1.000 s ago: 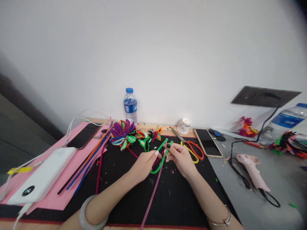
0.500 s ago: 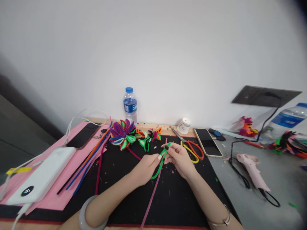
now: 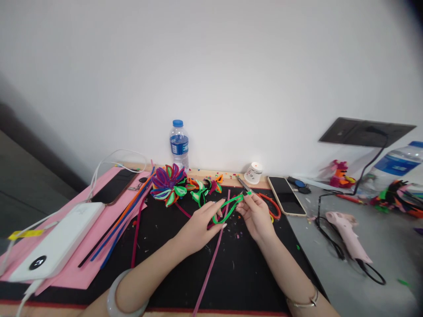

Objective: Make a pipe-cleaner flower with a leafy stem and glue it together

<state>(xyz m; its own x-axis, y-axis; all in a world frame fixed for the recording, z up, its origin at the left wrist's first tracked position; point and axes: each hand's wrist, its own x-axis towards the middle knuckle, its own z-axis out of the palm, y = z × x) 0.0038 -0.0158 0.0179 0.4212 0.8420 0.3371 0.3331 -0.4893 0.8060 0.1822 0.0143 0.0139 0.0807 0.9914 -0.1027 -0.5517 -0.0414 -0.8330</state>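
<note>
A green pipe cleaner (image 3: pixel 228 215) is bent into a long narrow loop between my hands, above the black mat (image 3: pixel 244 273). My right hand (image 3: pixel 256 215) pinches its two ends together between thumb and fingers. At the rounded end, my left hand (image 3: pixel 201 224) holds the loop, its thumb and forefinger spread around the bend. Under the loop a mauve pipe cleaner (image 3: pixel 211 268) lies lengthwise on the mat. Scissors (image 3: pixel 271 203) with orange-red and yellow handles lie just behind my right hand, which partly hides them.
A multicoloured pipe-cleaner flower (image 3: pixel 169 185) lies behind my left hand, near a water bottle (image 3: pixel 179 145). Loose pipe cleaners (image 3: pixel 120 224), pink sheets (image 3: pixel 79 273) and a white power bank (image 3: pixel 59 242) are left. A paper cup (image 3: pixel 254 173), phone (image 3: pixel 287 196) and pink glue gun (image 3: pixel 348 237) are right.
The green loop has opened wider and shifted up and right. My right hand has moved slightly right with its ends, while my left fingers have spread around the bend.
</note>
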